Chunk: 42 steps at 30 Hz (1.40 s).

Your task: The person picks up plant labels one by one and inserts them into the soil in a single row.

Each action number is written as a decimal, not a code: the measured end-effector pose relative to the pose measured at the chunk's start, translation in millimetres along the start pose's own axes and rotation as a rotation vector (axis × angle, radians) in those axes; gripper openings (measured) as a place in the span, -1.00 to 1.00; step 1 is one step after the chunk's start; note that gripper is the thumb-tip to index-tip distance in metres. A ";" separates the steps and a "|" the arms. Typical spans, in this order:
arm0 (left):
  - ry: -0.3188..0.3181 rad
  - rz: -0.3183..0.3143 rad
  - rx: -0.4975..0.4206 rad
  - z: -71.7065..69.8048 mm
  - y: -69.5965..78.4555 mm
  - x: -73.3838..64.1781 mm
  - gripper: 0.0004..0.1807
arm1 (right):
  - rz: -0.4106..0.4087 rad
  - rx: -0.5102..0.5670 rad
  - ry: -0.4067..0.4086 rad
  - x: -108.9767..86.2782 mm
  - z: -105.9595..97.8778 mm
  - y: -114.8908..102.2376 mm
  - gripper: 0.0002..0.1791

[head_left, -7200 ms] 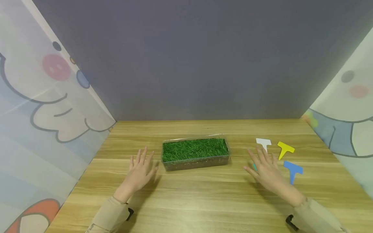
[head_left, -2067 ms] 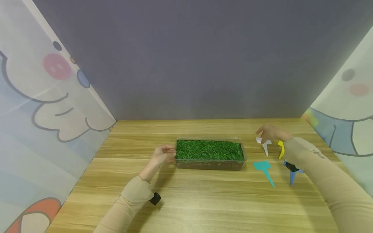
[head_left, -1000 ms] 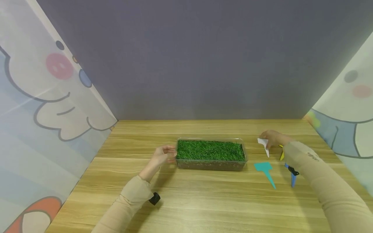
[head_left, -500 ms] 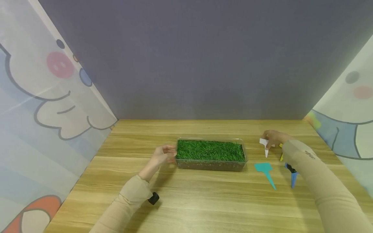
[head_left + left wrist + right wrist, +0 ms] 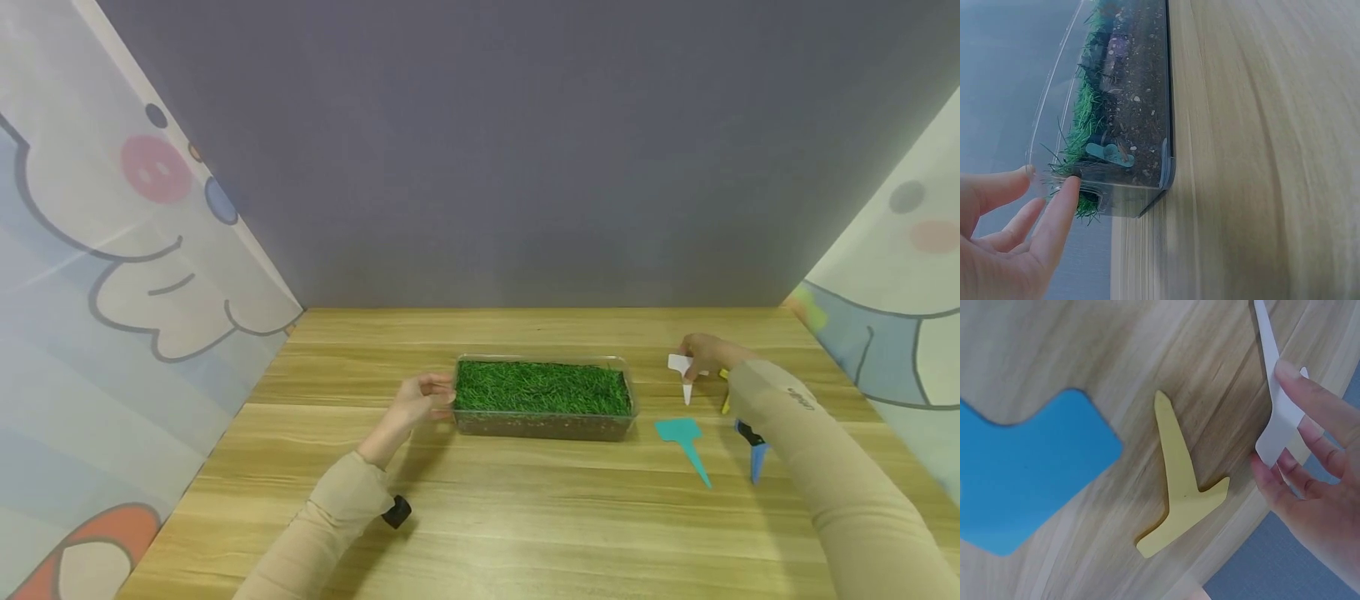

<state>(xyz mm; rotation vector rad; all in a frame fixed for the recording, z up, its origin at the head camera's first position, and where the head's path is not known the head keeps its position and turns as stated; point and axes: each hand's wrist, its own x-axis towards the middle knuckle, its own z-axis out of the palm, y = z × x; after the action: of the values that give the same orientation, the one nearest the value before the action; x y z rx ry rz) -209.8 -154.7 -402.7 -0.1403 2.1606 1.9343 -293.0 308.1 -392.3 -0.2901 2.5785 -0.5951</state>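
Note:
My left hand (image 5: 408,403) is at the left end of a clear plastic planter box (image 5: 543,427) filled with soil and green grass (image 5: 540,387). In the left wrist view, the thumb and a finger (image 5: 1057,219) touch the box's end at the rim. My right hand (image 5: 701,354) pinches a white T-shaped plant label (image 5: 680,364) by its wide head. The right wrist view shows the thumb on one face of the white label (image 5: 1282,425) and fingertips at its edge, with the stem pointing away from the hand.
A yellow plant label (image 5: 1175,494) lies beside the right hand. The blue label (image 5: 757,460) is partly hidden under the right wrist's black camera. Nearer the box lies a teal label (image 5: 681,432). A grey wall (image 5: 480,167) stands behind the wooden table (image 5: 525,517).
Both hands were spread over the table; the left has since come to the box, which now sits further right and straighter. My right hand has reached the white label, taken hold and turned it slightly.

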 end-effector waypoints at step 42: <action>-0.002 0.032 0.045 -1.1 -2.2 -2.2 -0.64 | -0.133 0.099 0.285 -15.8 -8.4 -32.6 -0.71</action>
<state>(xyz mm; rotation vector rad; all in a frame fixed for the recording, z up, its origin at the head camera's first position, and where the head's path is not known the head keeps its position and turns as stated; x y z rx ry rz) -207.3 -156.3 -404.2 -0.0971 2.2163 1.9006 -280.4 287.1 -364.3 -0.3686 2.8050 -0.8649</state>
